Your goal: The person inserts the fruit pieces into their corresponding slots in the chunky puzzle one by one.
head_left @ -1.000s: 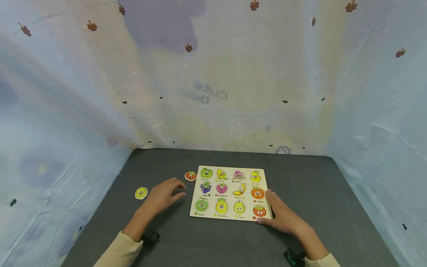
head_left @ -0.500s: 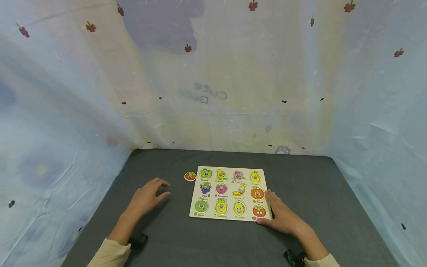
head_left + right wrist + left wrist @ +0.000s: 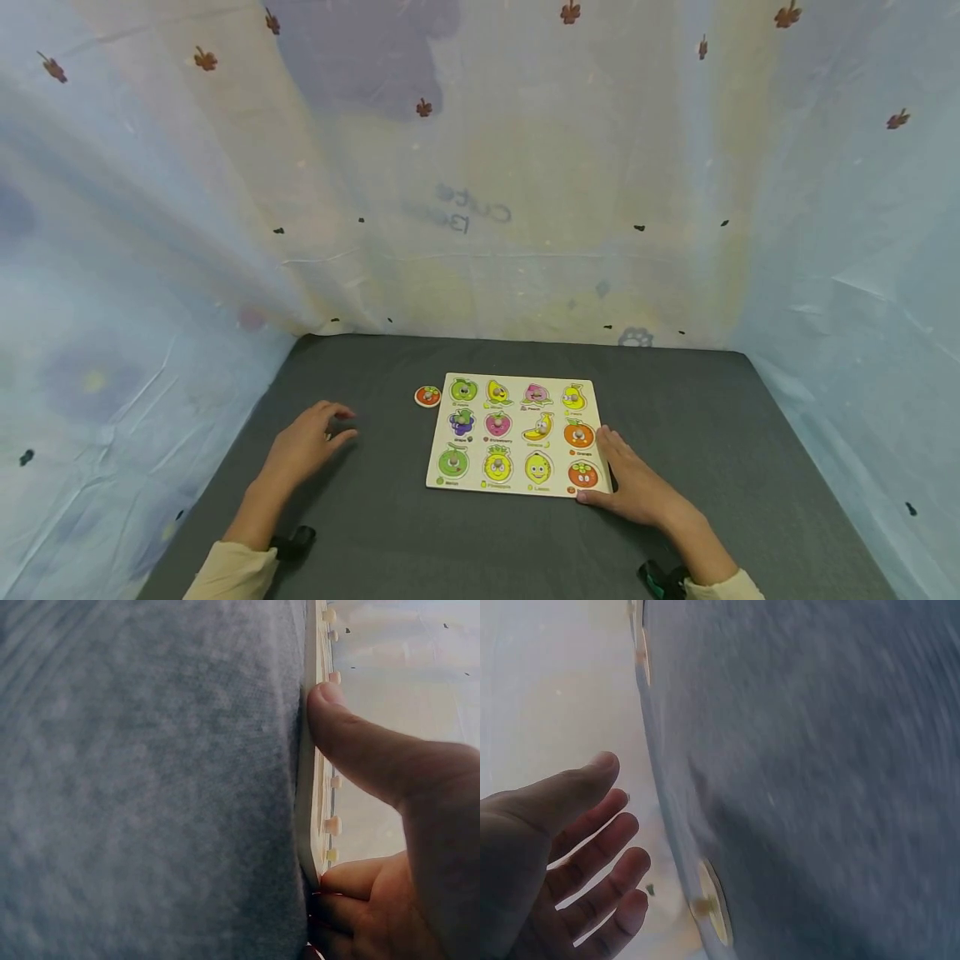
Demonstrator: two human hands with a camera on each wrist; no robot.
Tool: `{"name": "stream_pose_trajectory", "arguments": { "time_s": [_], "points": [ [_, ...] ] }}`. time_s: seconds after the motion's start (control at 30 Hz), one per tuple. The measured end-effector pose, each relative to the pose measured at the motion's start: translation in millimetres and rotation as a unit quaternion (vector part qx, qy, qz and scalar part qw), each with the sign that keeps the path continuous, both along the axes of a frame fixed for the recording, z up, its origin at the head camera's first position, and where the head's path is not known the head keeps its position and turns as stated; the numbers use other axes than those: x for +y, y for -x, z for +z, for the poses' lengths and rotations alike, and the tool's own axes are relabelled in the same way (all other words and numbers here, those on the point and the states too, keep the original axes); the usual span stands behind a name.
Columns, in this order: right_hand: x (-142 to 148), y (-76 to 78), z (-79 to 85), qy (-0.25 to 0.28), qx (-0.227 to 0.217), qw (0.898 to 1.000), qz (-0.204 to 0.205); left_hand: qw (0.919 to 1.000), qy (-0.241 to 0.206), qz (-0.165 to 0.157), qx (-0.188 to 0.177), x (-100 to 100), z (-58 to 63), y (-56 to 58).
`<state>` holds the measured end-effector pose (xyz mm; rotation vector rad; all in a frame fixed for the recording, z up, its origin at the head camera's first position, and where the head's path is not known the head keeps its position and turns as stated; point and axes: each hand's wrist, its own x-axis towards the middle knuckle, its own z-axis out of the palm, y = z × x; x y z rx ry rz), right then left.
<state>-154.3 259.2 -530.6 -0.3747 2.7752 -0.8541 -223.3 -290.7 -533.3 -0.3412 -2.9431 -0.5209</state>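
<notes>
A pale wooden fruit puzzle board [image 3: 481,448] lies flat on the dark cloth, covered with rows of colourful fruit pictures, many with small knobs. My right hand [image 3: 636,487] holds its near right corner, thumb [image 3: 349,724] on the near edge and fingers around the right side. My left hand [image 3: 302,446] hovers over the cloth to the left, fingers loosely bent and thumb apart, nothing between them. In the left wrist view a round knobbed puzzle piece [image 3: 718,904] lies on the cloth near that hand; in the head view the hand hides it.
A round red tomato puzzle piece [image 3: 427,397] lies by the board's far left corner. The dark cloth-covered table [image 3: 450,542] meets pale printed curtains [image 3: 480,283] at the back and both sides. Black straps [image 3: 294,543] are on the wrists.
My left hand has moved left, away from the board, and now covers the round yellow piece that showed earlier. The right hand and the board have stayed in place.
</notes>
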Motion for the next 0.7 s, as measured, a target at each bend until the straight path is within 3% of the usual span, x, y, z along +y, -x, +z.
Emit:
{"name": "stream_pose_trajectory", "arguments": {
  "time_s": [0.3,0.7],
  "points": [
    [0,0.9,-0.3,0.000,-0.002,1.000,0.002,0.9997,0.002,0.015,-0.020,-15,2.8,-4.0],
    [1,2.6,-3.4,-0.007,0.002,1.000,0.003,0.9977,-0.001,0.051,-0.045,-42,-1.3,0.0]
  ]
}}
